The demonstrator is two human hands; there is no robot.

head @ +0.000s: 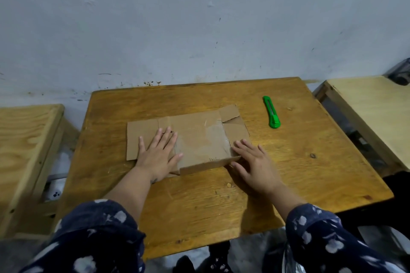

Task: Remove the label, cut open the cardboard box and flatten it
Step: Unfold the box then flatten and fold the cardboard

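Note:
A brown cardboard box [199, 137] lies almost flat on the middle of the wooden table [199, 195], its flaps spread out at both ends. My left hand [158, 154] presses palm-down on its left part, fingers apart. My right hand [253, 162] lies flat at the box's near right corner, fingers spread, partly on the table. The near edge of the box still stands up a little. A green utility knife [271, 112] rests on the table to the far right of the box, apart from both hands. I see no label.
The table stands against a grey-white wall [199, 17]. A lighter wooden table [26, 150] stands to the left and another [372, 113] to the right, with gaps between them. A dark object [401, 73] sits at the far right.

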